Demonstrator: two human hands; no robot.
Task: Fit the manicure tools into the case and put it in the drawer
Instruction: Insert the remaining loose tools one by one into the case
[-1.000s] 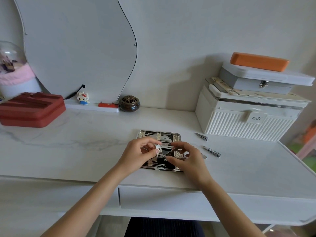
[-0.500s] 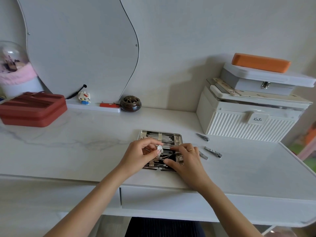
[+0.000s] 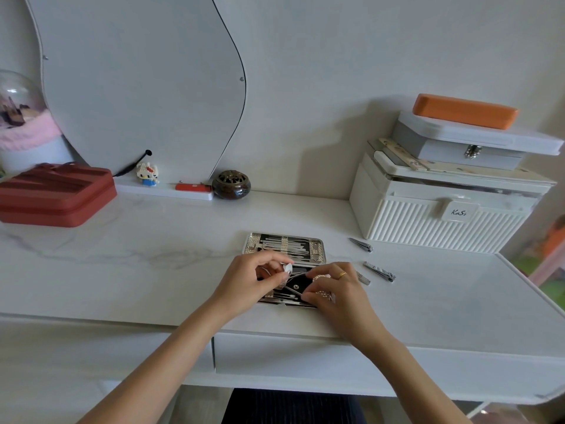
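Our right hand [image 3: 336, 293] has dropped onto the open case [image 3: 286, 243], fingers pinching a tool [image 3: 293, 289] with the left hand [image 3: 253, 278]. Right of the case, three clippers [image 3: 379, 271] wait; drawer [image 3: 305, 353] shut.

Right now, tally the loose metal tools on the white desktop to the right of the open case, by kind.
Silver metal nail clippers lying clear of the case: 2
Small silver metal tool partly hidden behind the right hand, kind unclear: 1
Total: 3
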